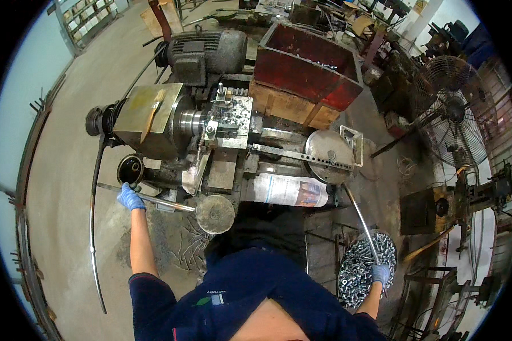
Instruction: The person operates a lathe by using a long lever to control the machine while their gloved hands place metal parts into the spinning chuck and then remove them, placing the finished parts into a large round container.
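Note:
My left hand (131, 197), in a blue glove, is closed round a long metal lever (168, 203) near its outer end. That lever runs to a round grey disc (215, 214) at the front of a lathe-like machine. Just beyond my left hand is a dark round cup (130, 169) with a wet-looking inside. On the right, my gloved right hand (381, 274) wraps round a second metal lever (360, 215), which slopes down from a round plate (328, 154). Below this hand a round container is filled with small shiny metal fasteners (363, 264).
A brush (152, 116) lies on the machine's metal cover (132, 122), with a motor (207, 54) behind. A perforated bar (293, 154) crosses to the round plate. A printed sheet (290, 189) covers the front. Beyond are a red bin (304, 71) and a large fan (452, 111).

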The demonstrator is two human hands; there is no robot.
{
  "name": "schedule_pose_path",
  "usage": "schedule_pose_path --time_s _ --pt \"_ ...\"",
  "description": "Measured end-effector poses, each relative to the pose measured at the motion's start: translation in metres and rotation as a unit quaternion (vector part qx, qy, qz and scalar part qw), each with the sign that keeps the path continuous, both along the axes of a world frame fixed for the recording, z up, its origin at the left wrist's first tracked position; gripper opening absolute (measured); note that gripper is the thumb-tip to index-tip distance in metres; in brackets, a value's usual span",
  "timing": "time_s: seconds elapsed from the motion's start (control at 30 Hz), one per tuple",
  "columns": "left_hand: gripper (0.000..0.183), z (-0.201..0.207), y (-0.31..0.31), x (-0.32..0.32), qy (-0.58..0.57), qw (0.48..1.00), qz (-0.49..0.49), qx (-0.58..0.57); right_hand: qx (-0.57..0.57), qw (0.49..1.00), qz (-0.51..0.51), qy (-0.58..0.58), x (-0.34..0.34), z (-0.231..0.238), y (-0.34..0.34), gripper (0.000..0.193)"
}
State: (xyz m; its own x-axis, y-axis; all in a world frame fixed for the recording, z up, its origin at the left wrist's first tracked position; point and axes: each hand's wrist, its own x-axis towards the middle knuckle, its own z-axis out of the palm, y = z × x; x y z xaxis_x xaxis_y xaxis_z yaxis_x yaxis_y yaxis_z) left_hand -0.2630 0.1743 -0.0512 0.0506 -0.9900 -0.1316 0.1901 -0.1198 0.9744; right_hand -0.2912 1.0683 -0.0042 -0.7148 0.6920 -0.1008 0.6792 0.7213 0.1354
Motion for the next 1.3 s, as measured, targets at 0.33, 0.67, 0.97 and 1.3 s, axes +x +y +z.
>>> schedule_pose_path --time_s 0.33,0.67,0.97,1.3 --pt "0.015 0.009 0.007 0.0 0.0 1.0 -0.008 0.015 0.012 0.998 -0.055 -0.017 0.0 0.008 -0.016 0.042" --pt "0.013 -0.004 -0.005 -0.001 0.011 1.0 0.005 0.015 -0.033 0.999 -0.009 0.021 0.01 0.007 -0.017 0.039" --pt "0.014 -0.005 -0.005 -0.001 0.023 1.0 -0.006 0.016 -0.017 1.0 -0.008 0.023 0.014 0.006 -0.02 0.039" --pt "0.017 0.007 0.007 -0.001 0.001 1.0 0.002 0.0 -0.001 0.998 0.041 0.045 -0.001 0.013 -0.044 0.045"
